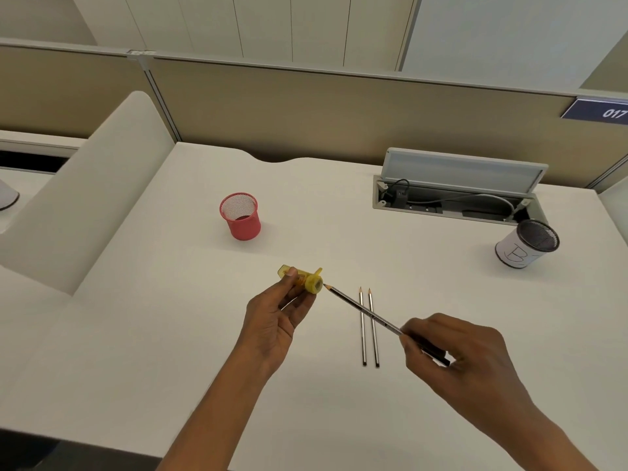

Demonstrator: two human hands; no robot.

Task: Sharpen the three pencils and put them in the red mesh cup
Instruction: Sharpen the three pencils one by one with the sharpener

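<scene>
While the tip sits just short of the hole: you hold one pencil (367, 313) aimed at the yellow sharpener (304, 279), lined up for insertion.
Right hand (455, 351): grip pinched on the pencil's rear end, leaving the shaft free to turn.
Left hand (275, 314): grip wrapped around the sharpener, opening facing the tip.
Other two pencils (368, 329): side by side on the tabletop (170, 334), beneath the held one.
Red mesh cup (240, 216): upright, well apart, looks empty.

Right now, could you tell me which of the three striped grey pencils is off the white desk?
The pencil in the right hand, tip at the yellow sharpener: striped grey pencil. The other two pencils lie side by side on the white desk.
</scene>
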